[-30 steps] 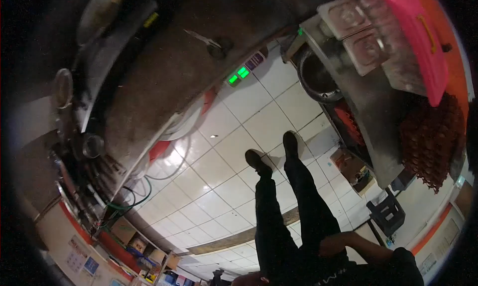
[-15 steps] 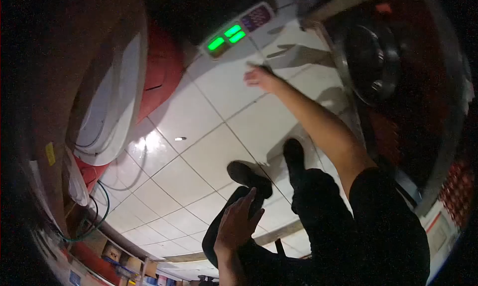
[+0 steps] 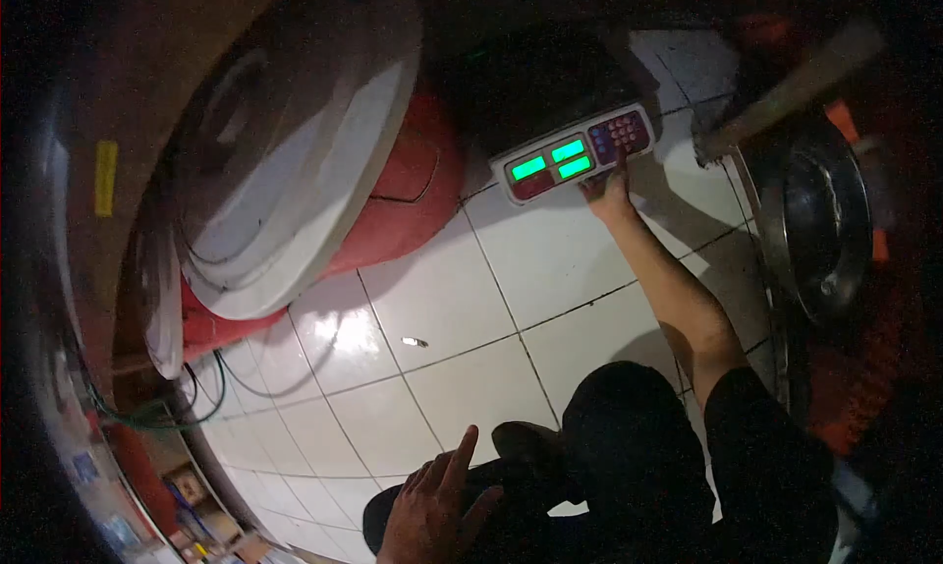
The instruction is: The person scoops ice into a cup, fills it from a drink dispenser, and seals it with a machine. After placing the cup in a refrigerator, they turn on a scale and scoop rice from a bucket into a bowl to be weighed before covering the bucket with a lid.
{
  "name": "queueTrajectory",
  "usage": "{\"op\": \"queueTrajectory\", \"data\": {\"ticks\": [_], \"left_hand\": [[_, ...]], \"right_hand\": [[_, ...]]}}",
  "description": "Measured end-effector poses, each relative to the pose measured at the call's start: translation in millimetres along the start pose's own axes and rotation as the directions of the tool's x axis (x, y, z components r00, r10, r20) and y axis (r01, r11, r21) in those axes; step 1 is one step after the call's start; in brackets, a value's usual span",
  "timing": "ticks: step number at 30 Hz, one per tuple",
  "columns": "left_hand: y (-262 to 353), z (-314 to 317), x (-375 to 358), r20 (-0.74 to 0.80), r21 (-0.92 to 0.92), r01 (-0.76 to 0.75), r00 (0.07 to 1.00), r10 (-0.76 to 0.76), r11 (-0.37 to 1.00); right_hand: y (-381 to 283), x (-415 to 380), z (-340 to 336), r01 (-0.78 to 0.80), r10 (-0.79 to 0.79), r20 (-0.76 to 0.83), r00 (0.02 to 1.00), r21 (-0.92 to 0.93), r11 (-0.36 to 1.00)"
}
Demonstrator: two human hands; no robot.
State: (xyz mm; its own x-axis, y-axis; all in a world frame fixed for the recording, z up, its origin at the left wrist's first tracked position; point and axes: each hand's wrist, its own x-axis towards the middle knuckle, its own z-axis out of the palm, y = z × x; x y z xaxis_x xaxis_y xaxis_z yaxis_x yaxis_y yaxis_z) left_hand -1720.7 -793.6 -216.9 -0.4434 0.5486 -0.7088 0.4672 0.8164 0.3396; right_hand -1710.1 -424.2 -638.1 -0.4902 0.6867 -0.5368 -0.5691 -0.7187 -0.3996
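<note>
A digital weighing scale (image 3: 573,161) with lit green displays and a keypad sits on the tiled floor in front of me. My right hand (image 3: 613,189) is at its front edge, one finger reaching up onto the keypad. The thumb side lies apart from that finger, by the lower edge of the panel; the other fingers are hard to make out. My left hand (image 3: 432,505) is held over my bent leg with its fingers stretched out and the thumb apart, and nothing is in it.
On the left are a red tub (image 3: 417,191) with a large white lid (image 3: 344,210) and another similar one behind. A metal bowl (image 3: 820,230) stands at the right. A small pale object (image 3: 415,342) lies on the floor. A green hose (image 3: 201,412) runs at the lower left.
My right hand has moved forward from above the tiles to the scale's keypad. My body is lower and nearer the scale, and my left hand stays stretched out over my leg.
</note>
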Motion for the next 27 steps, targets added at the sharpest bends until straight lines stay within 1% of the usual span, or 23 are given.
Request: {"op": "queueTrajectory", "data": {"ticks": [2, 4, 5, 6, 8, 9, 11, 12, 13, 14, 15, 16, 17, 18, 19, 20, 21, 22, 23, 24, 25, 26, 27], "left_hand": [[-10, 4, 4, -0.037, 0.143, -0.136, 0.989, 0.143, 0.98], [12, -1, 6, -0.035, 0.158, -0.153, 0.987, 0.16, 0.976], [18, -1, 5, -0.019, 0.161, -0.144, 0.989, 0.149, 0.976], [16, 2, 3, -0.03, 0.162, -0.151, 0.987, 0.158, 0.975], [12, 7, -3, 0.057, 0.098, -0.339, 0.941, 0.335, 0.936], [9, 15, -5, 0.066, 0.105, -0.349, 0.937, 0.344, 0.931], [3, 35, -4, 0.006, 0.026, -0.491, 0.871, 0.491, 0.871], [7, 37, -9, 0.025, 0.03, -0.526, 0.85, 0.526, 0.85], [11, 37, -15, 0.016, 0.066, -0.495, 0.868, 0.496, 0.866], [14, 37, -18, 0.001, 0.101, -0.462, 0.886, 0.464, 0.881], [12, 40, -19, -0.014, 0.177, -0.559, 0.821, 0.57, 0.81], [14, 41, -20, -0.007, 0.175, -0.579, 0.808, 0.589, 0.796], [17, 43, -23, -0.037, 0.195, -0.554, 0.82, 0.571, 0.809], [17, 43, -27, -0.066, 0.215, -0.524, 0.834, 0.547, 0.824], [14, 44, -27, -0.027, 0.202, -0.519, 0.845, 0.534, 0.831], [13, 46, -29, -0.023, 0.199, -0.528, 0.84, 0.542, 0.826], [12, 48, -29, -0.052, 0.234, -0.563, 0.806, 0.589, 0.792], [10, 50, -32, -0.076, 0.27, -0.587, 0.777, 0.625, 0.763], [10, 51, -33, -0.074, 0.268, -0.582, 0.782, 0.619, 0.768], [14, 51, -29, 0.0, 0.275, -0.613, 0.771, 0.637, 0.741], [17, 52, -26, 0.073, 0.278, -0.636, 0.761, 0.644, 0.72], [18, 54, -24, 0.063, 0.27, -0.608, 0.785, 0.617, 0.746], [17, 56, -24, 0.094, 0.311, -0.663, 0.735, 0.672, 0.681]], "right_hand": [[13, -8, -21, -0.026, 0.012, -0.123, 0.992, -0.112, 0.993], [28, -26, -44, -0.059, 0.047, -0.153, 0.987, -0.075, 0.995], [29, -39, -47, -0.043, 0.033, -0.136, 0.99, -0.076, 0.996], [31, -53, -53, -0.055, 0.046, -0.154, 0.987, -0.06, 0.997], [43, -78, -80, -0.069, 0.061, -0.181, 0.982, -0.038, 0.997], [51, -85, -101, -0.095, 0.083, -0.179, 0.98, -0.062, 0.993], [54, -116, -128, -0.132, 0.119, -0.18, 0.976, -0.062, 0.989], [52, -135, -136, -0.122, 0.111, -0.187, 0.976, -0.048, 0.991], [51, -153, -144, -0.111, 0.102, -0.195, 0.975, -0.035, 0.993], [45, -167, -151, -0.222, 0.198, -0.201, 0.959, -0.106, 0.969], [41, -181, -158, -0.334, 0.297, -0.21, 0.932, -0.174, 0.926], [38, -194, -166, -0.447, 0.397, -0.229, 0.889, -0.241, 0.862], [21, -215, -188, -0.326, 0.439, 0.143, 0.887, -0.478, 0.815], [4, -228, -204, -0.322, 0.429, 0.134, 0.893, -0.476, 0.819], [-17, -245, -206, -0.256, 0.348, 0.113, 0.93, -0.48, 0.839], [-48, -261, -207, -0.224, 0.31, 0.103, 0.945, -0.486, 0.845], [-80, -278, -207, -0.191, 0.27, 0.093, 0.958, -0.493, 0.849], [-124, -299, -197, -0.033, 0.016, -0.041, 0.999, -0.441, 0.897], [-158, -320, -185, 0.139, -0.233, -0.188, 0.954, -0.41, 0.901], [-182, -354, -128, 0.37, -0.495, -0.204, 0.845, -0.445, 0.816], [-209, -363, -110, 0.419, -0.57, -0.176, 0.802, -0.514, 0.749], [-232, -364, -110, 0.427, -0.599, -0.143, 0.788, -0.575, 0.698], [-248, -361, -111, 0.411, -0.601, -0.117, 0.79, -0.626, 0.662]]}}
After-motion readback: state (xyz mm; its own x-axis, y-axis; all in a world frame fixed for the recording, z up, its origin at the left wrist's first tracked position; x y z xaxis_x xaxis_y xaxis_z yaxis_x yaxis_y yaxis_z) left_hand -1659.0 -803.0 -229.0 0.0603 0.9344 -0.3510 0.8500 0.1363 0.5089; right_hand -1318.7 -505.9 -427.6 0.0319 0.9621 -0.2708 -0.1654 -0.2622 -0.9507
